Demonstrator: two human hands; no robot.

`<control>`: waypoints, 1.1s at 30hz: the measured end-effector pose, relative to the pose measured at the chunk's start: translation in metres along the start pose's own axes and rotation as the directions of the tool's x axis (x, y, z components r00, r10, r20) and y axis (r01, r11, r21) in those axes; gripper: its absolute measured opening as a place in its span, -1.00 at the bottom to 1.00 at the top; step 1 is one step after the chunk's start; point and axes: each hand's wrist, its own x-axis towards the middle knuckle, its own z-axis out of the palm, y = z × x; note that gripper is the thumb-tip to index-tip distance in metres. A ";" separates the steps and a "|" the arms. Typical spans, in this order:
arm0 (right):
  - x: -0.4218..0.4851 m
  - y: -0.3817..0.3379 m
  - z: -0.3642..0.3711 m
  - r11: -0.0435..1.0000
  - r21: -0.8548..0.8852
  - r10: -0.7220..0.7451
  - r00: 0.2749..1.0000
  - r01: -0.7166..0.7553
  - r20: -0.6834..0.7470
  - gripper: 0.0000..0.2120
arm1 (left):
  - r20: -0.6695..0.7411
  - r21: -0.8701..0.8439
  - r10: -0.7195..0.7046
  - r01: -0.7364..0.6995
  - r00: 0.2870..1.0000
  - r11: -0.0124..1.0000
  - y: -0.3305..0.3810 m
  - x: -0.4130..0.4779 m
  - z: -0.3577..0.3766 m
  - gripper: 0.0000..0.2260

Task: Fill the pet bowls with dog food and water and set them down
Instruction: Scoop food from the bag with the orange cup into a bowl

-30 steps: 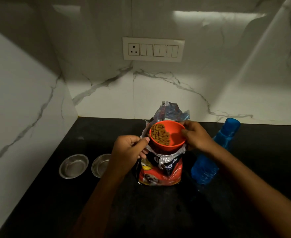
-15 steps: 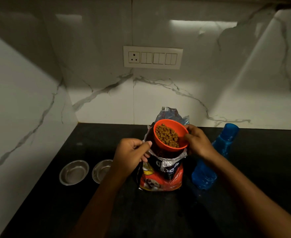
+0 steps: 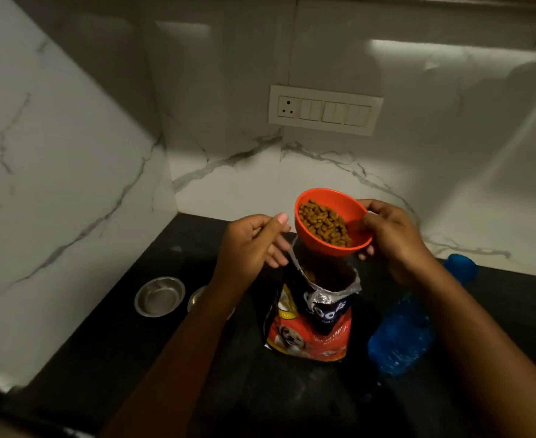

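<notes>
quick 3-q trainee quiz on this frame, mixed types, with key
1. True or false: the orange bowl holds kibble.
2. Which hand grips that bowl? A) left B) right
3. Fill in: the bottle is on the bag's ____ side.

Key:
1. True.
2. B, the right hand.
3. Right.

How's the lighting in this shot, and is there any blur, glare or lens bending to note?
Head view: dim overall, a bright band across the wall, the counter almost black; the steel bowl shows a faint glint, no harsh glare; the orange bowl, kibble and bag read clearly, the bottle is murky; again in the head view, the wide lens skews the switch plate.
</notes>
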 end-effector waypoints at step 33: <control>0.045 0.136 0.306 0.886 -0.437 -0.048 0.967 0.156 0.249 -0.74 | -0.137 0.096 -0.486 0.500 0.863 0.861 -0.152 0.025 -0.263 -0.77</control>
